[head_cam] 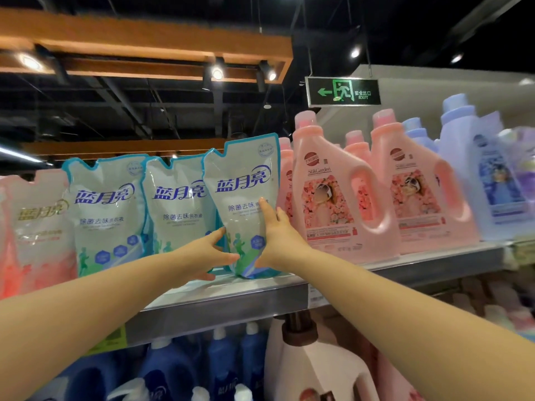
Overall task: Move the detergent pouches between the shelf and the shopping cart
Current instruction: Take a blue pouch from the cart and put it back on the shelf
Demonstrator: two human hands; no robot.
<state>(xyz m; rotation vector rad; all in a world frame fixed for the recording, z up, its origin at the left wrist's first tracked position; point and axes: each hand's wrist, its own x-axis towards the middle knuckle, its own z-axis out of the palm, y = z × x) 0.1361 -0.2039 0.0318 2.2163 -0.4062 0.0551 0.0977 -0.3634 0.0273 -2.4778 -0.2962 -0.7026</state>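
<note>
Three detergent pouches (185,209) stand on the shelf (231,302), left of jugs (333,192).

The pink soft plastic pouch (34,227) at the left is blurred and cut off by the left edge. The lower right side of the white-and-blue detergent pouch (246,192) is covered by the right hand (278,235). The lilac plastic bottles (518,163) at the right are smeared, and the dark blue bottles (173,369) below are cropped.
</note>
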